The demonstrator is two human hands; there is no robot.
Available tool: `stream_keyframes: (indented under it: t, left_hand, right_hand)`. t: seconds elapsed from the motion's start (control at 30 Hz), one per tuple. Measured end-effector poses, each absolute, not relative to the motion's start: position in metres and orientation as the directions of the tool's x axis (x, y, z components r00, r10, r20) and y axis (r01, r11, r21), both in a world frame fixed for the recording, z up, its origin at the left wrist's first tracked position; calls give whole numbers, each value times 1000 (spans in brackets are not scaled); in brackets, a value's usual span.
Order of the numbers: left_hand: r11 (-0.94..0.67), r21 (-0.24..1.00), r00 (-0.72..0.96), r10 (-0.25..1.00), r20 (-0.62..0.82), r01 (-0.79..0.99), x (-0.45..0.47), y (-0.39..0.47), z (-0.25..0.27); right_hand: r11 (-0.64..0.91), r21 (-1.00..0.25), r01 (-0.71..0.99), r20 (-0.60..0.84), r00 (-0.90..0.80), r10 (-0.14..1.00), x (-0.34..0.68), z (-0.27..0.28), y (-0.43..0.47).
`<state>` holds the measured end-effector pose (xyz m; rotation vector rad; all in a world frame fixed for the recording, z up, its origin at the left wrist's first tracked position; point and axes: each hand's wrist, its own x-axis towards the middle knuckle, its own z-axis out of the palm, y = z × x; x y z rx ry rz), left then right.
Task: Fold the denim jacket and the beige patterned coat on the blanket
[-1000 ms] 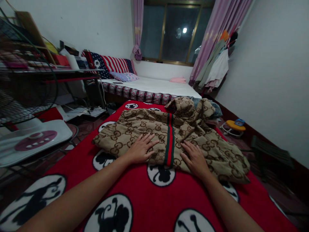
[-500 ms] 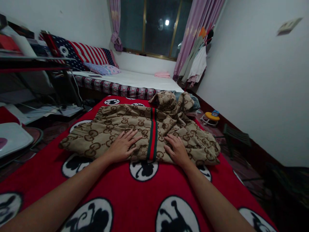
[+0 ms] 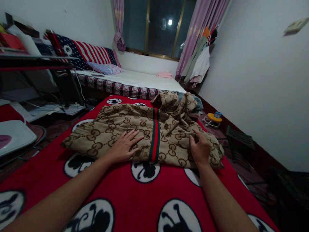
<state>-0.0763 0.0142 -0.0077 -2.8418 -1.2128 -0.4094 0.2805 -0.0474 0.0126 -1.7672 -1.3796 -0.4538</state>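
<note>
A tan garment (image 3: 130, 120) with a brown interlocking-letter pattern lies spread on the red blanket, a green-red-green stripe running down its middle. Its gathered elastic edge is at the left, and a bunched part rises at the far right. My left hand (image 3: 125, 146) rests flat on the cloth left of the stripe, fingers spread. Right of the stripe, my right hand (image 3: 201, 149) is on the garment near its right end. Its fingers are curled with thumb and forefinger close together at the cloth; the fingertips are partly hidden.
The red blanket (image 3: 142, 199) has white circles with dark figures. Blue denim (image 3: 199, 103) lies behind the bunched cloth. Beyond is a bed with a white sheet (image 3: 142, 77). A cluttered desk (image 3: 36, 62) stands left; a yellow stool (image 3: 213, 117) is at right by the wall.
My right hand has slid right along the garment, and its flat fingers have curled. My left hand stays flat in the same place on the cloth. The view has shifted slightly.
</note>
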Motion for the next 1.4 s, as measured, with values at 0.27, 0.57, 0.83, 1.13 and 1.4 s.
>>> stream_keyframes:
  t: [0.27,0.57,0.83,1.13,1.4]
  left_hand:
    - [-763,162,710,643,288,625,-74,10,-3]
    - [-308,108,278,932,232,945,-136,47,7]
    - [-145,26,138,975,175,989,-151,52,16]
    - [-98,21,90,965,247,995,-169,81,37]
    - [-709,135,648,692,317,692,-15,57,39]
  right_hand:
    - [-172,-233,957,636,283,718,299,17,-65]
    - [-364,-87,927,434,364,824,296,5,-55]
    - [-361,-210,909,478,417,773,295,0,-57]
    - [-254,-240,937,525,346,778,295,-2,-57]
    - [-280,-253,926,498,373,783,291,0,-56]
